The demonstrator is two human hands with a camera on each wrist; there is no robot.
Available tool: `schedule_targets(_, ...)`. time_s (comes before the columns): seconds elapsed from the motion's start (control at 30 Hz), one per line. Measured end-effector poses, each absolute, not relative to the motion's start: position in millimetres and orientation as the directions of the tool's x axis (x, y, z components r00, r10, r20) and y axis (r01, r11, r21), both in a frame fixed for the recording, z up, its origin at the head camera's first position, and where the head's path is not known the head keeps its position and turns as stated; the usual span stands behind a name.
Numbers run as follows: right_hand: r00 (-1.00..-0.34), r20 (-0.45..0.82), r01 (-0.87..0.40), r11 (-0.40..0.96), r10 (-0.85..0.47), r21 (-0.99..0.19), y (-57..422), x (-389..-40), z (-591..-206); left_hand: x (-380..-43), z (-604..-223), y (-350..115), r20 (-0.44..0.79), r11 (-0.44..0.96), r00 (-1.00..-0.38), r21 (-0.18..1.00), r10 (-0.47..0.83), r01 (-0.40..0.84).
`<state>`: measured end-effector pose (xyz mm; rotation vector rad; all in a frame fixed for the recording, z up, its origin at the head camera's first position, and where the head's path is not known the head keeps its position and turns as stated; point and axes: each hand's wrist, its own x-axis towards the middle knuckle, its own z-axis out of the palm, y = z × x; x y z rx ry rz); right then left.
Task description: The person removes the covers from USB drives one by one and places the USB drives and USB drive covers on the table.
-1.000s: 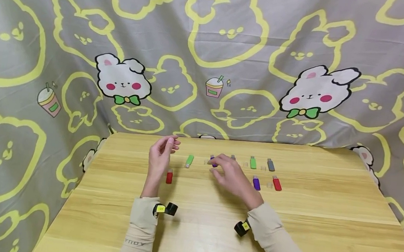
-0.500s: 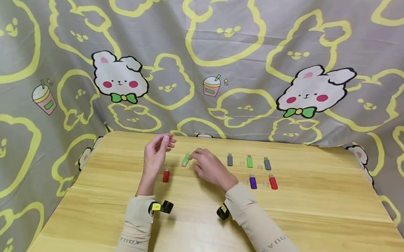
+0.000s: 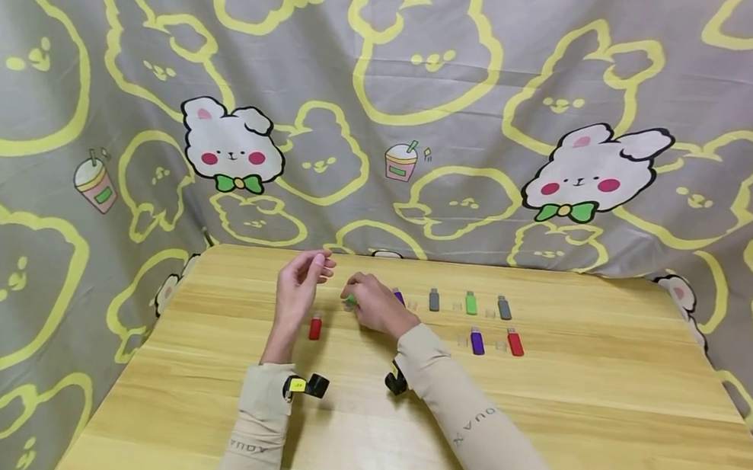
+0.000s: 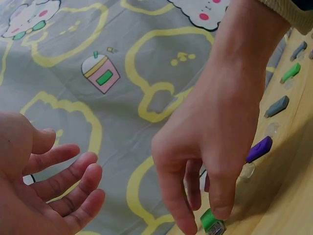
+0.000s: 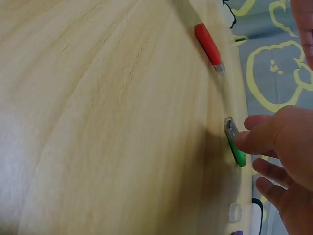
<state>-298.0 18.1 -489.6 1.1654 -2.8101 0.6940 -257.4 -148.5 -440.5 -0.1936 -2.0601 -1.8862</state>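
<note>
My right hand (image 3: 378,304) reaches over the table and pinches a green USB flash drive (image 3: 350,300) between thumb and fingers. In the right wrist view, the thumb lies across this green drive (image 5: 238,153), whose connector end looks covered by a clear cap (image 5: 229,125). The drive appears to be on or just above the wood. My left hand (image 3: 297,289) is raised to its left, holding nothing, fingers loosely bent. Below and between the hands lies a red USB flash drive (image 3: 315,327), with clear plastic at its tip in the right wrist view.
To the right lie more USB drives: purple (image 3: 399,297), grey (image 3: 435,300), green (image 3: 471,303), another grey (image 3: 503,307), and a nearer purple (image 3: 478,342) and red (image 3: 515,342). Small clear caps (image 3: 457,306) lie beside several. A patterned curtain (image 3: 331,146) stands behind the wooden table (image 3: 356,432).
My right hand has moved left from beside the far purple drive to the green drive and taken it between its fingers. The left hand has stayed raised in about the same place.
</note>
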Motion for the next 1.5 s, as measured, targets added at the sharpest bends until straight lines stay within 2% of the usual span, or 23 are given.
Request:
schedule_targets(0.23, -0.72, 0.113, -0.668, 0.641, -0.685, -0.377, 11.2, -300.3, -491.8, -257.0, -441.7, -148.5, 0.328, 0.114, -0.934, 0.943, -0.139, 0.313)
schedule_targets(0.43, -0.695, 0.151, -0.703, 0.621, -0.703, -0.346, 8.0, -303.8, -491.6, -257.9, -440.7, -148.6, 0.323, 0.123, -0.936, 0.944, -0.142, 0.307)
schedule_targets(0.83, -0.729, 0.103, -0.664, 0.663, -0.677, -0.346, 7.7, -303.6, -490.9, -258.1, -440.4, -147.9, 0.325, 0.134, -0.936, 0.942, -0.136, 0.307)
schedule_targets(0.93, -0.732, 0.112, -0.656, 0.651, -0.672, -0.382, 9.1, -301.2, -488.1, -257.5, -440.4, -147.9, 0.322, 0.138, -0.937, 0.943, -0.136, 0.304)
schedule_targets(1.17, -0.773, 0.17, -0.581, 0.573, -0.611, -0.578, 22.4, -288.7, -476.0, -257.6, -440.0, -148.4, 0.326, 0.134, -0.936, 0.942, -0.135, 0.309)
schedule_targets(1.5, -0.847, 0.217, -0.487, 0.547, -0.485, -0.681, 55.3, -266.2, -465.7, -257.3, -441.2, -139.0, 0.303, 0.126, -0.946, 0.949, -0.112, 0.289)
